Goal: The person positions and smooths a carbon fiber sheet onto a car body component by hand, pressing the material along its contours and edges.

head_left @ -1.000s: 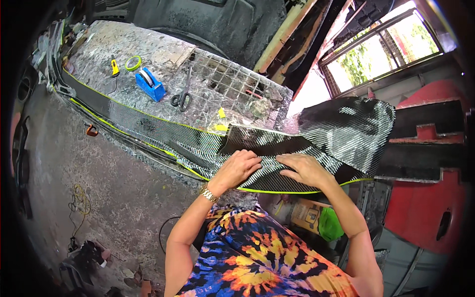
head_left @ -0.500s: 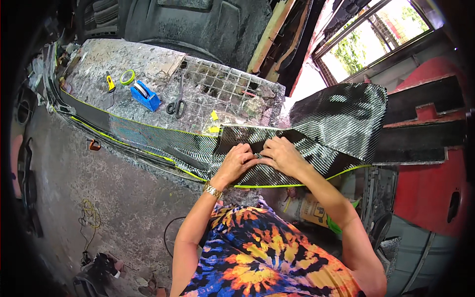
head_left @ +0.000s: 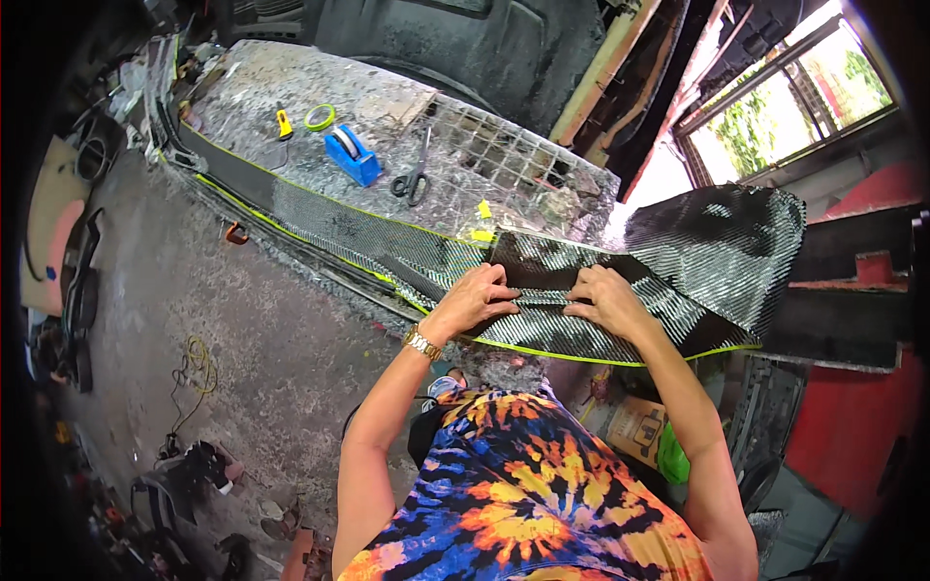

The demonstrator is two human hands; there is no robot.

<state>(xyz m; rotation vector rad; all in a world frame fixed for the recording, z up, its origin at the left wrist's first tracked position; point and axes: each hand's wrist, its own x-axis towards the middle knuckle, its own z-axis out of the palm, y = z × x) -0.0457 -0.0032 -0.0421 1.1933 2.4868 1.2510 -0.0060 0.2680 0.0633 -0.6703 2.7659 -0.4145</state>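
left hand (head_left: 475, 300) + right hand (head_left: 610, 302) on cloth (head_left: 542, 331) | fingers bent, can't tell if pinching | cloth along bench (head_left: 378, 92) near edge, right of scissors (head_left: 411, 181) | vs 0.5 s ago: hands wider apart, crease (head_left: 542, 299) visible between

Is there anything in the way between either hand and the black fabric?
Nothing visible: the left hand and right hand both touch the fabric. The scissors and tape dispenser lie off to the left, away from both hands.
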